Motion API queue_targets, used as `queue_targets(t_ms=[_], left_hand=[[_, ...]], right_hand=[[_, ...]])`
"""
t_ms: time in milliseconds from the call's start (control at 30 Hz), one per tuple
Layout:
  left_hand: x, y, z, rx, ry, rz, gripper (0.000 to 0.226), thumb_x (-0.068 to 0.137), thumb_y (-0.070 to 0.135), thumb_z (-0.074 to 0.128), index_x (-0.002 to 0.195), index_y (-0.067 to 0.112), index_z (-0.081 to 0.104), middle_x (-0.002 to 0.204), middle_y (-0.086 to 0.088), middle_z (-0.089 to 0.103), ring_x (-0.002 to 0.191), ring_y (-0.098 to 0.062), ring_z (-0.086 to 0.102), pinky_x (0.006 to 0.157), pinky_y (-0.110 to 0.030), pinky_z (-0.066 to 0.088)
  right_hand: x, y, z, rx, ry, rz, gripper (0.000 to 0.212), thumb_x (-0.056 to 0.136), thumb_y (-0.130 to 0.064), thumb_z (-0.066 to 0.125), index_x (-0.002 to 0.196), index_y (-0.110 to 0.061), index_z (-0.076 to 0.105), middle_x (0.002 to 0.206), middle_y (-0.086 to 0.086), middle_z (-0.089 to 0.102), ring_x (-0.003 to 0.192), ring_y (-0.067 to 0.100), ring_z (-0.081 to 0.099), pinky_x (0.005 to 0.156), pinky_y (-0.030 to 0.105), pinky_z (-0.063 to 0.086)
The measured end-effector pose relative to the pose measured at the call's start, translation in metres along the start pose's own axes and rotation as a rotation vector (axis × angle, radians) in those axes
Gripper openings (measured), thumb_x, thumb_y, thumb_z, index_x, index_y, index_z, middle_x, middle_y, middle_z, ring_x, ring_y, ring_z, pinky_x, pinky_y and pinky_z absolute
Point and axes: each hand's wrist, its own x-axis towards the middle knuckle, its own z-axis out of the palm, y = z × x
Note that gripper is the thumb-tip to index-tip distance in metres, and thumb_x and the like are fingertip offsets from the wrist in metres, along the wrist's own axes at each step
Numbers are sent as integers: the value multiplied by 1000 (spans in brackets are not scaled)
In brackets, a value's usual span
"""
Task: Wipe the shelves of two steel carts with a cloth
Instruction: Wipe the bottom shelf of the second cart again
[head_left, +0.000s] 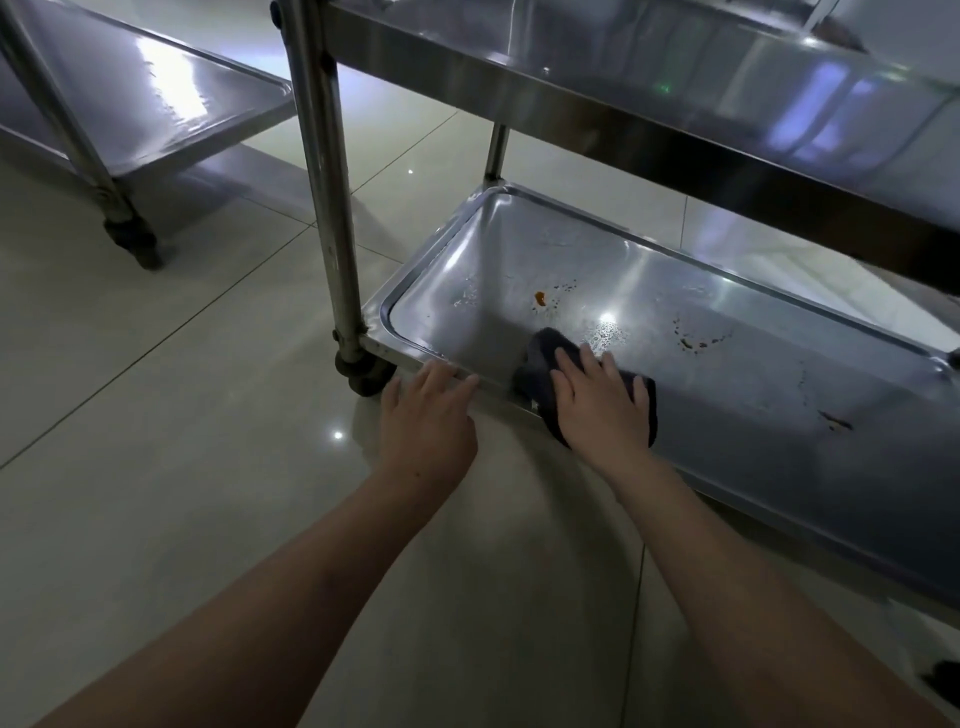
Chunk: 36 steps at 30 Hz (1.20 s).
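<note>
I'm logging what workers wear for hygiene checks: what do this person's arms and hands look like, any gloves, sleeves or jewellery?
Both forearms are bare as far up as the frame shows; no sleeve is visible. The left hand and right hand wear no gloves. No watch, bracelet or ring shows on either wrist or on the visible fingers. Nails look short and unpainted.

Upper shelf (649, 104) overhangs bottom shelf (753, 415)

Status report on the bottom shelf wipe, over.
Right hand flat on dark cloth, pressing it on bottom shelf. Left hand open, fingers on shelf's front rim. Orange-brown stains unwiped ahead. Nothing in the way.
</note>
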Motion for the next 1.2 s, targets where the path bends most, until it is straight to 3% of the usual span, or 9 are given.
queue_targets(t_ms=[233, 367, 600, 767, 1033, 1200], left_hand=[[2, -1, -1, -24, 11, -24, 53, 80, 16, 57, 131, 30, 65, 127, 7, 60, 127, -18, 53, 98, -46, 40], [0, -2, 3, -20, 54, -17, 53, 78, 14, 60, 129, 29, 66, 125, 8, 60, 125, -17, 54, 96, -47, 43], [12, -12, 2, -5, 177, -115, 35, 81, 20, 55, 113, 32, 65, 119, 10, 59, 115, -16, 55, 106, -42, 29], [15, -27, 3, 29, 243, -117, 36, 79, 12, 62, 109, 29, 70, 111, 6, 63, 108, -20, 60, 107, -44, 32], [19, -31, 6, 19, 208, -69, 50, 72, 4, 61, 112, 32, 70, 109, 11, 62, 107, -18, 56, 88, -37, 33], [18, -33, 6, 4, 177, -59, 53, 68, 3, 61, 113, 29, 70, 110, 8, 62, 107, -22, 54, 81, -36, 39]], right_hand=[[46, 12, -6, -42, -63, 99, 60, 109, -56, 8, 167, -39, 1, 176, -3, -11, 161, 23, -15, 126, 61, -11], [36, 3, -3, -147, 5, 41, 66, 105, -69, 8, 164, -44, -7, 173, 1, -22, 159, 27, -23, 116, 65, -24], [19, 25, 3, -113, -54, 59, 59, 105, -67, 11, 163, -54, 5, 175, -5, -14, 160, 17, -18, 121, 66, -20], [17, 43, 2, -98, -42, 137, 58, 104, -68, 11, 161, -57, 8, 176, -5, -9, 161, 19, -13, 121, 69, -16], [110, 16, -6, -65, -101, 127, 59, 105, -67, 15, 162, -56, 7, 176, -2, -11, 161, 27, -12, 119, 73, -11], [141, -52, 2, -36, -89, -6, 58, 105, -66, 18, 161, -56, 11, 176, 2, -10, 161, 29, -12, 118, 74, -12]])
